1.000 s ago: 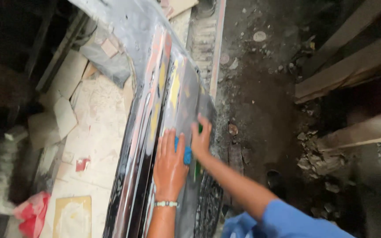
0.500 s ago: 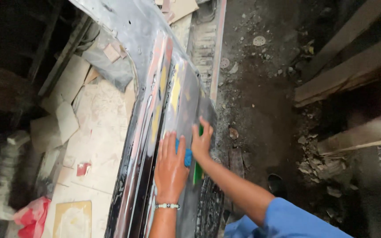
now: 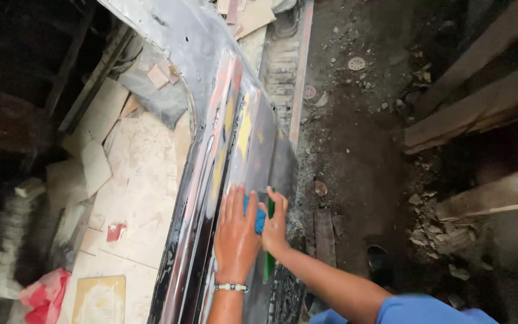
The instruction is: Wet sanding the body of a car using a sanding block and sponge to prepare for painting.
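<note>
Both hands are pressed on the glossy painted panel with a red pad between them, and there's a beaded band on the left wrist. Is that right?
Not quite: the pad is blue, not red, as the head view shows. The rest holds: the left hand and right hand press on the glossy painted panel, and a beaded band circles the left wrist.

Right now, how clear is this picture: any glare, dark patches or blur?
Head view: the glossy panel throws pale glare along its upper curve; the left edge and top right corner sink into deep shadow; the left hand and right hand on the blue pad look slightly soft; the ground rubble is dim.
</note>
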